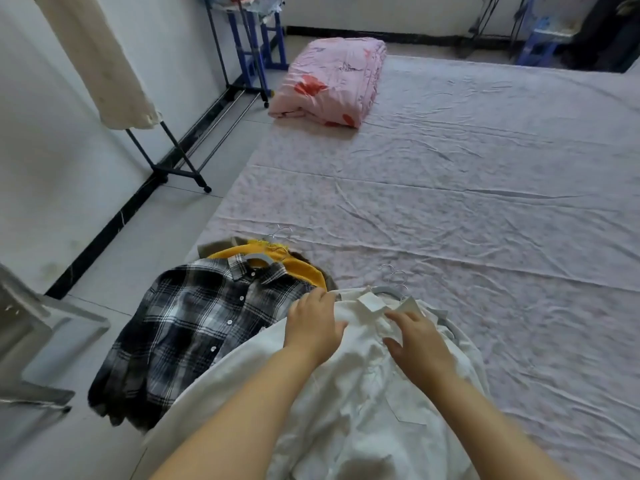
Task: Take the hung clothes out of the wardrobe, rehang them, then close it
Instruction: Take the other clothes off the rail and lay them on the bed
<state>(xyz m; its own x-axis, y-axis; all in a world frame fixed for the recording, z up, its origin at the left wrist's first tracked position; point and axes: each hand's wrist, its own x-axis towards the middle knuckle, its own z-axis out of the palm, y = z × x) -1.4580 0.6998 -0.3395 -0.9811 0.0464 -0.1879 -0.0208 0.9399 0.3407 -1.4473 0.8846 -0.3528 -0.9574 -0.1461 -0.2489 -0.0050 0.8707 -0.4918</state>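
Note:
A white shirt (363,393) lies on the near edge of the bed, still on a grey hanger (388,291) with a wire hook. My left hand (313,323) rests flat on its left shoulder. My right hand (417,341) touches the shirt just below the collar, fingers spread. To the left lies a black-and-white plaid shirt (180,334) on its own hanger, over a yellow garment (304,271) and a brown one. Its lower part hangs over the bed's edge.
The bed (485,202) has a wrinkled lilac sheet and a folded pink quilt (332,81) at its far left. A wheeled clothes rack (180,168) with a cream garment (100,57) stands by the left wall. Blue stools stand at the back.

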